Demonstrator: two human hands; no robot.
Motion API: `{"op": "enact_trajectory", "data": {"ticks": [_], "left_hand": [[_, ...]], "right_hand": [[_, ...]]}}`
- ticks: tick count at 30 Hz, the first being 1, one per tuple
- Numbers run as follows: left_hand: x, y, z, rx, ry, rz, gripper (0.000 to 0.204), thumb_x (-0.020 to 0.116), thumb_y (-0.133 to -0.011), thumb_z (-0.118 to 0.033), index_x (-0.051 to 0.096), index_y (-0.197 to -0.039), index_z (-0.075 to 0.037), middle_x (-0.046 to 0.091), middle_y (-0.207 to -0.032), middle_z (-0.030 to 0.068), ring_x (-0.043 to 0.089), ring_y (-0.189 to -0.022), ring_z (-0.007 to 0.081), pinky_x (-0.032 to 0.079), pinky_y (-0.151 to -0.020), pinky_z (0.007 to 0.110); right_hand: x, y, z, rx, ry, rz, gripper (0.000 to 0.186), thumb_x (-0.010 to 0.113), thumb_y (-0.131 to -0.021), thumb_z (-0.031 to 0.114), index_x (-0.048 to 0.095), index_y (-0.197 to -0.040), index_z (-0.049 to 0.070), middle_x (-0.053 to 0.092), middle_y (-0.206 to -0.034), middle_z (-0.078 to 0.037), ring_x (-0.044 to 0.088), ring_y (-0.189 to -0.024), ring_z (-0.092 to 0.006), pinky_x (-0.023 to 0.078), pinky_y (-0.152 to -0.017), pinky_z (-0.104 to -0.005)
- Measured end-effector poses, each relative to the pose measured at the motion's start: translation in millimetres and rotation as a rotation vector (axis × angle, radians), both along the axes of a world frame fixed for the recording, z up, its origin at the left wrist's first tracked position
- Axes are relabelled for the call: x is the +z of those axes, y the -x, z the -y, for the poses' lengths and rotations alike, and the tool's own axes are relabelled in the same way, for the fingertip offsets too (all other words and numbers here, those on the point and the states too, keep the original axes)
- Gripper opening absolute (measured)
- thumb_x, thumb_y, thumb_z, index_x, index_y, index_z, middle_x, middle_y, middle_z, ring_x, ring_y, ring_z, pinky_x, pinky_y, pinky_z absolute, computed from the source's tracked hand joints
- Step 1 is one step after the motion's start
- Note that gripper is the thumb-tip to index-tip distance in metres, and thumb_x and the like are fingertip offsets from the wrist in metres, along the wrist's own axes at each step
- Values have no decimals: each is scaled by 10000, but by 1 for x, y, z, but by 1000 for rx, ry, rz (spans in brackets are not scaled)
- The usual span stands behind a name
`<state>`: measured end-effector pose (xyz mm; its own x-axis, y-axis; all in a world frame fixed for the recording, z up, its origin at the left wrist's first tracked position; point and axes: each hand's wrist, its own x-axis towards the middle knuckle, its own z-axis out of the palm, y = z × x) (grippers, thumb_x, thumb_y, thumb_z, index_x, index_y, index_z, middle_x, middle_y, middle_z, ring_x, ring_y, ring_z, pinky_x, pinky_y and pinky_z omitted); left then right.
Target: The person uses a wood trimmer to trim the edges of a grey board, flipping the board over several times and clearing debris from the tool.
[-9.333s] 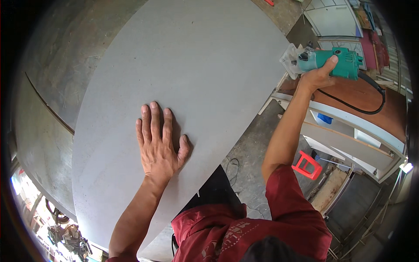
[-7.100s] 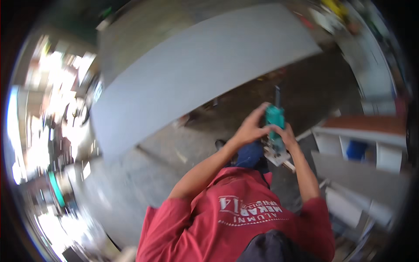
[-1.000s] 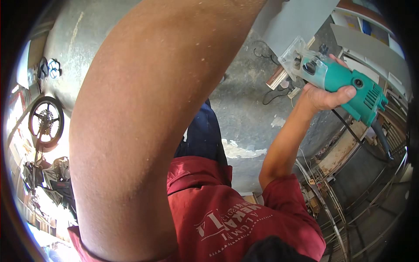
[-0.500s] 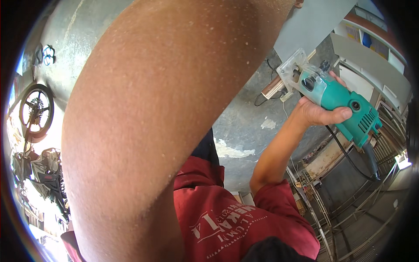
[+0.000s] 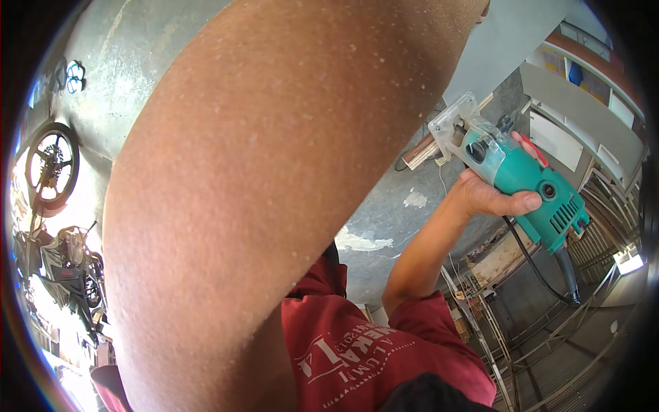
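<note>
My right hand [image 5: 498, 198] is closed round the body of a teal electric trimmer [image 5: 532, 175], thumb along its near side. The trimmer lies tilted, with its clear plastic base [image 5: 454, 127] toward the upper left and a black cord trailing from its rear end. My left forearm fills much of the picture, reaching to the top edge. Only a sliver of my left hand [image 5: 484, 11] shows there, beside a smooth grey panel [image 5: 511, 44]; its fingers are hidden. A brown, bar-like piece [image 5: 421, 152] sits below the trimmer's base.
White-and-grey cabinet pieces [image 5: 583, 103] stand at the upper right. Metal framing [image 5: 508, 343] and long bars lie at the lower right. On the left are a spoked wheel [image 5: 52, 165], motorcycle parts [image 5: 68, 268] and blue sandals [image 5: 75, 75] on the worn concrete floor [image 5: 130, 62].
The trimmer in my right hand has shifted a little left and down in the picture. A red strip now shows beside the fingers. My left forearm and the grey panel appear slightly farther right.
</note>
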<state>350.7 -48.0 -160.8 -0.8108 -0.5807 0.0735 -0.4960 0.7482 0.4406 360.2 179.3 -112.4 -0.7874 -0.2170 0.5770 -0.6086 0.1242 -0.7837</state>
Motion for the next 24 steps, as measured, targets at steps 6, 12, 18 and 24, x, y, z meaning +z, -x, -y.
{"op": "enact_trajectory", "data": {"ticks": [6, 12, 18, 24], "left_hand": [[-3, -8, -5, 30, -8, -89, 641, 543, -932, -570, 464, -1510, -305, 162, -1685, 108, 8, -1555, 390, -70, -1178, 698], [-7, -19, -10, 34, 55, -22, 676, 489, -976, -568, 330, -1577, -302, 114, -1695, 91, 10, -1557, 376, -31, -1195, 682], [24, -36, -3, -46, 56, 163, 665, 464, -1005, -533, 294, -1592, -273, 100, -1697, 84, 16, -1557, 371, -18, -1205, 666], [18, -42, -4, -61, -18, 130, 672, 504, -987, -520, 319, -1585, -274, 113, -1696, 89, 20, -1557, 375, -12, -1199, 671]], "right_hand": [[-2, 2, 0, 10, 21, 0, 772, 492, -900, 695, 502, -1125, -43, 614, -934, -177, 649, -889, -326, 584, -729, -443], [-3, -6, 9, -69, 83, 40, 784, 505, -862, 734, 599, -916, -43, 601, -876, -158, 633, -876, -312, 572, -779, -452], [-5, -3, 10, -76, 128, 21, 768, 523, -854, 728, 588, -911, -36, 614, -866, -165, 641, -852, -307, 580, -772, -449], [-7, 1, 2, -3, 81, 56, 772, 528, -861, 721, 571, -999, -37, 616, -938, -185, 638, -911, -306, 563, -746, -429]]}}
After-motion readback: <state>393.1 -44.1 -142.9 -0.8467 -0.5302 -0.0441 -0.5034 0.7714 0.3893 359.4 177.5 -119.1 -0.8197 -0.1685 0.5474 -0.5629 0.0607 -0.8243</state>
